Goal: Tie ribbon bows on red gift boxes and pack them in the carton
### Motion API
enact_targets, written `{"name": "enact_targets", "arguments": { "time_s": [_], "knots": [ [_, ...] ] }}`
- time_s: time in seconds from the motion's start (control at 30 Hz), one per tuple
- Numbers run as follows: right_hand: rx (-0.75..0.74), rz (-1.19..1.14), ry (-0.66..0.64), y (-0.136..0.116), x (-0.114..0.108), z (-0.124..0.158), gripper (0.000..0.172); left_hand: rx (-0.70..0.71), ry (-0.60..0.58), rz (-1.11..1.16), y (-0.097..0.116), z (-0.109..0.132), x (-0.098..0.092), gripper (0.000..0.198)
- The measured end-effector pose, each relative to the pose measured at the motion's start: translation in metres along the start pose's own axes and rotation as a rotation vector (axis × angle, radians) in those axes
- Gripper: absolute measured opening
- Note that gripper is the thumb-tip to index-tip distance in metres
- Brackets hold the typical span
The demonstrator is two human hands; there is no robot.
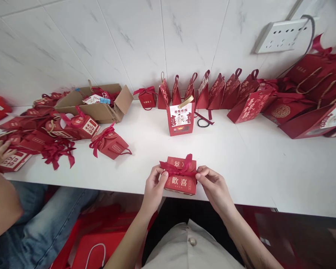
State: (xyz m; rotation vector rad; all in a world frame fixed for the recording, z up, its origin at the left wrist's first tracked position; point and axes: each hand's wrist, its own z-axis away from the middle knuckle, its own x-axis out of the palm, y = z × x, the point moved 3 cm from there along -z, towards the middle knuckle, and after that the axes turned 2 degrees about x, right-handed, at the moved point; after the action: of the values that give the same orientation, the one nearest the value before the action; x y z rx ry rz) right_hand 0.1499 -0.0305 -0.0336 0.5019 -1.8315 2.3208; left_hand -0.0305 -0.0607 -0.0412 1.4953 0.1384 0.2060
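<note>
A red gift box with gold Chinese characters lies on the white table close to its front edge. Across its top runs a dark red ribbon, crossed or knotted in the middle with one end standing up. At the box's left side, my left hand pinches the ribbon between thumb and fingers. My right hand pinches the ribbon at the opposite side. Just behind stands an upright red box with a printed white label and a gold loop on top.
Red triangular boxes line the wall, with larger red bags at right. On the left are an open cardboard box, a ribboned red box and loose ribbons. Another person's hand rests by boxes at far left.
</note>
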Motion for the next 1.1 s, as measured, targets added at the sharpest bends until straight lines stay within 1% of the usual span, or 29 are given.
{"name": "enact_targets", "arguments": {
  "time_s": [0.23,0.43,0.6,0.83,1.1],
  "knots": [
    [0.057,-0.042,0.032,0.005,-0.005,-0.002,0.033,0.003,-0.004,-0.110,0.000,-0.002,-0.006,0.033],
    [0.078,-0.095,0.056,0.010,-0.007,-0.002,0.029,0.038,-0.026,-0.171,0.003,-0.001,-0.006,0.031],
    [0.093,-0.147,0.026,0.013,-0.010,-0.002,0.022,0.066,-0.054,-0.218,0.008,0.000,-0.005,0.030],
    [0.080,-0.163,0.043,0.015,-0.011,-0.002,0.024,0.161,-0.044,-0.315,0.014,0.001,-0.001,0.025],
    [0.087,-0.225,0.045,0.018,-0.011,-0.001,0.024,0.143,-0.036,-0.346,0.014,0.003,-0.001,0.022]
  ]
}}
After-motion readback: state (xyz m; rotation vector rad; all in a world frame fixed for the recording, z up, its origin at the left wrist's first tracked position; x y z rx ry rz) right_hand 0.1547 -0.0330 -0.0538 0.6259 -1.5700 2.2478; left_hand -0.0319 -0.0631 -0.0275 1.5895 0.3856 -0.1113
